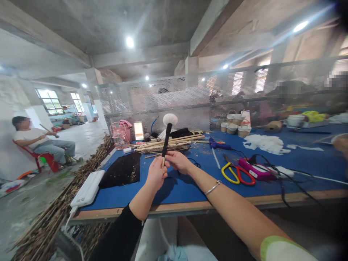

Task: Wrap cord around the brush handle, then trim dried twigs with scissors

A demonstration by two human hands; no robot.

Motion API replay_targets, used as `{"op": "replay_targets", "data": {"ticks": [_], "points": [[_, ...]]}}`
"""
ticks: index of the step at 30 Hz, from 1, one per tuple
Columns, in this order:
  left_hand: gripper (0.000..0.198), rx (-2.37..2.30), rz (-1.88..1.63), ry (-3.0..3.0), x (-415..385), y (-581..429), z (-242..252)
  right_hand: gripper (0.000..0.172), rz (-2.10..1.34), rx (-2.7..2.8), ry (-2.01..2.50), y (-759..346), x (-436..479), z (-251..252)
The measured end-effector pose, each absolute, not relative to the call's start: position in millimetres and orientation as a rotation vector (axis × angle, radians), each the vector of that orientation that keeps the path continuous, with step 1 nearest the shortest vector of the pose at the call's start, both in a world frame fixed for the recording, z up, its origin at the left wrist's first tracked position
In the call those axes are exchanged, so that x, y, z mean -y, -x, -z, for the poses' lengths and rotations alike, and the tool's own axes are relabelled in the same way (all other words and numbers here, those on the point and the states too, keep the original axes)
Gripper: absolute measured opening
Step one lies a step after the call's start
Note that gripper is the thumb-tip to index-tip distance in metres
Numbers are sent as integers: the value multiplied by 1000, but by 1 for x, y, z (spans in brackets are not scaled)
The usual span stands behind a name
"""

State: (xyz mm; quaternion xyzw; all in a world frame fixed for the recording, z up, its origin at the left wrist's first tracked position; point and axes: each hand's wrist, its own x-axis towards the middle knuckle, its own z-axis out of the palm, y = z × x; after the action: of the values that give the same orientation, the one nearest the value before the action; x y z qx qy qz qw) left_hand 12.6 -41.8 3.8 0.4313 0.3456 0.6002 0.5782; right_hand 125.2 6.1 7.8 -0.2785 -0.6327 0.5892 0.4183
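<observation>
Your left hand (157, 173) grips the stick (163, 162), your right hand (178, 161) pinches its black wrap (166, 139); slackened tension could let it unwind.

Over that blue table (119, 197), the left hand (157, 173) holds a white-topped, black-wrapped stick (166, 141), the right hand (178, 161) touching it

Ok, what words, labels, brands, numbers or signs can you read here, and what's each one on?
No text is readable in this view.
White power bank: small marks, too small to read.
Pale upright item: pixelated, unreadable.
Purple box: pale patch on top, too blurred to read.
Black-wrapped stick: no lettering visible.
</observation>
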Motion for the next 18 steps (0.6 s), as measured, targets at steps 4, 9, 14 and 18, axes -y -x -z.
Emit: {"op": "replay_targets", "data": {"ticks": [4,9,14,18], "points": [[34,-960,-1380,-1074,53,-10,12,32,-1432,1657,677,-123,-4,-3],[32,-1182,-1515,-1381,61,0,34,22,-1281,1723,743,-113,3,3],[43,-1064,-1459,-1218,69,3,34,26,-1402,1675,750,-115,13,1],[48,-911,-1319,-1086,76,5,30,32,-1575,1774,747,-127,15,-3]]}}
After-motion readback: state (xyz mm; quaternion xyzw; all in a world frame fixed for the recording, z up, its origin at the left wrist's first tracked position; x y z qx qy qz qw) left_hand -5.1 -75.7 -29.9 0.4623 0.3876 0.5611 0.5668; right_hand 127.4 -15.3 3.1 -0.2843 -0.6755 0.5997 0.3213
